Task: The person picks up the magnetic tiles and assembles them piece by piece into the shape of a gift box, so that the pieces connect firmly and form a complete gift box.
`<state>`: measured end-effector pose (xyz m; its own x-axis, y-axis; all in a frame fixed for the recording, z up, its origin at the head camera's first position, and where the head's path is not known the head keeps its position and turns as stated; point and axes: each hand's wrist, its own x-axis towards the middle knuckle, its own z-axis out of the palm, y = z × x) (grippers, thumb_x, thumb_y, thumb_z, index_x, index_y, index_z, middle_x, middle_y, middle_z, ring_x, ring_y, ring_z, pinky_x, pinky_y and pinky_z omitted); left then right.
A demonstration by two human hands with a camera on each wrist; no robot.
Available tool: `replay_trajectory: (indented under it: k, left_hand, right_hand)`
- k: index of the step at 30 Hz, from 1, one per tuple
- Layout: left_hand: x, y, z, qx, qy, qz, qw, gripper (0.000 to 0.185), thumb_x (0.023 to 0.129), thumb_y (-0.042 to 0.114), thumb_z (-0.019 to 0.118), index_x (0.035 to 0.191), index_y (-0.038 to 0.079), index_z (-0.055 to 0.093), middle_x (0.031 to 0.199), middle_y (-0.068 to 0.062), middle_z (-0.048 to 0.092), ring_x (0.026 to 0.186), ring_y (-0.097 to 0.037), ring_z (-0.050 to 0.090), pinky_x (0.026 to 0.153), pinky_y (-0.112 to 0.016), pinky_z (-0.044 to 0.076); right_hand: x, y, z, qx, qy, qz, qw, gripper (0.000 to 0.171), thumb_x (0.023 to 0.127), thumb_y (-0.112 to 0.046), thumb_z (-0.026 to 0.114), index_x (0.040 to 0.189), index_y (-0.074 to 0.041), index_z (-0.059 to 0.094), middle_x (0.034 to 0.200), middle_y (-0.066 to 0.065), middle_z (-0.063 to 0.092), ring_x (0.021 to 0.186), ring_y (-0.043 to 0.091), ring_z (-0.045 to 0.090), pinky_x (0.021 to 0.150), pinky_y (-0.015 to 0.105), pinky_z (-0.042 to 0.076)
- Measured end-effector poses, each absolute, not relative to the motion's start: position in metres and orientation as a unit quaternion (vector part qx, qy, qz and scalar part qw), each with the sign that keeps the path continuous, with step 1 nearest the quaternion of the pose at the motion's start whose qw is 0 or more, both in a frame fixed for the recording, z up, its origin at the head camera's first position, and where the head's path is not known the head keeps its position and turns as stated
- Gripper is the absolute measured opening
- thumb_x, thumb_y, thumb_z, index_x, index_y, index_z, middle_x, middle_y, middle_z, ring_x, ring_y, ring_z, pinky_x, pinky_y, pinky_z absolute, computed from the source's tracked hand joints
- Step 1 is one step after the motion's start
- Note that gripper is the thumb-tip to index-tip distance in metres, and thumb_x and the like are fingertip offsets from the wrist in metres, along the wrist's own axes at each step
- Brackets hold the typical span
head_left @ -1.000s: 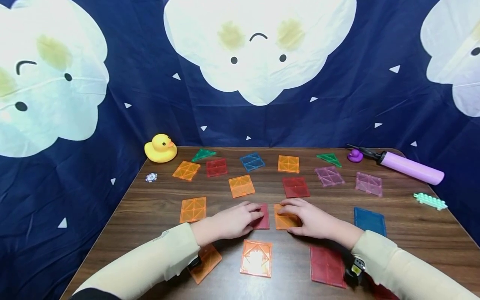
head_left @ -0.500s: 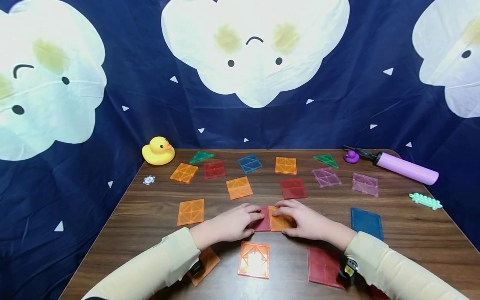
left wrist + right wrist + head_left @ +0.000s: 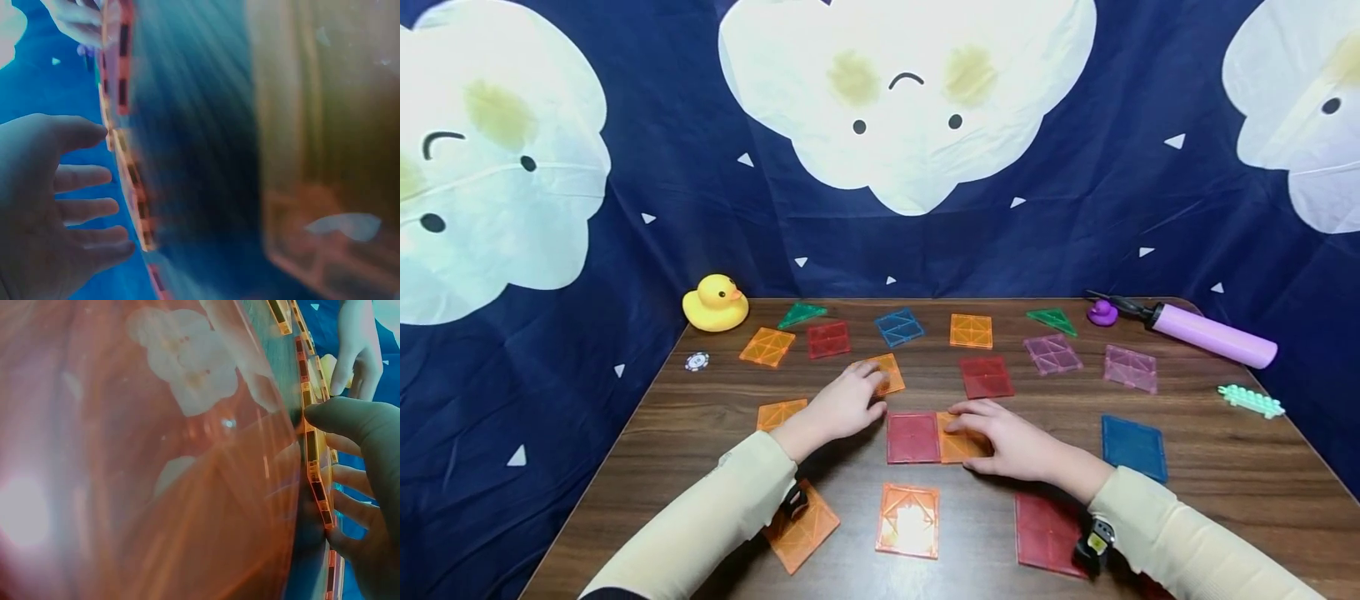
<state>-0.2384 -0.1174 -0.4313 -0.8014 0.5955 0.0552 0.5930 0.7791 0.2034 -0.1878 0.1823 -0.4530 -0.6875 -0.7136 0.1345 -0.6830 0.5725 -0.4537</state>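
Head view: your right hand (image 3: 1013, 442) holds the central orange tile (image 3: 957, 447), thumb by its near edge, fingers across the top; tile's flat on the table (image 3: 681, 437), edge against the red tile (image 3: 913, 438) on its left. Your left hand (image 3: 842, 404) isn't gripping: loose fingers at the far orange tile (image 3: 893, 377), contact can't be told. Shiny orange tile (image 3: 907, 521) lies nearer you.

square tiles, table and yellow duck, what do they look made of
Square tiles: likely hard plastic, glossy; tinted, see-through faces, with bright glare on one.
Table: wood or wood-look laminate, soft sheen; dark brown streaky grain.
Yellow duck: perhaps rubber or soft plastic, smooth; rounded, evenly coloured body.
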Motion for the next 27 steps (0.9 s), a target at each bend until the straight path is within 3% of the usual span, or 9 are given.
replay_trajectory:
  k: [10, 27]
  left_hand:
    - [-0.236, -0.113, -0.431, 0.349, 0.926, 0.131, 0.064, 0.051, 0.100, 0.027, 0.066, 0.136, -0.007, 0.060, 0.145, -0.030, 0.051, 0.141, -0.042, 0.042, 0.118, -0.052, 0.027]
    - [-0.226, -0.092, -0.428, 0.374, 0.913, 0.128, 0.102, 0.060, 0.097, 0.036, 0.070, 0.142, -0.002, 0.058, 0.153, -0.026, 0.044, 0.143, -0.046, 0.036, 0.118, -0.050, 0.029]
  right_hand:
    - [-0.187, 0.182, -0.455, -0.404, 0.880, -0.251, 0.006, 0.044, 0.084, -0.023, 0.082, 0.126, -0.015, 0.070, 0.141, 0.010, 0.056, 0.131, 0.031, 0.048, 0.104, 0.053, 0.045]
    - [-0.188, 0.183, -0.452, -0.391, 0.884, -0.256, 0.018, 0.044, 0.084, -0.022, 0.082, 0.126, -0.015, 0.071, 0.142, 0.010, 0.056, 0.129, 0.030, 0.048, 0.103, 0.053, 0.046]
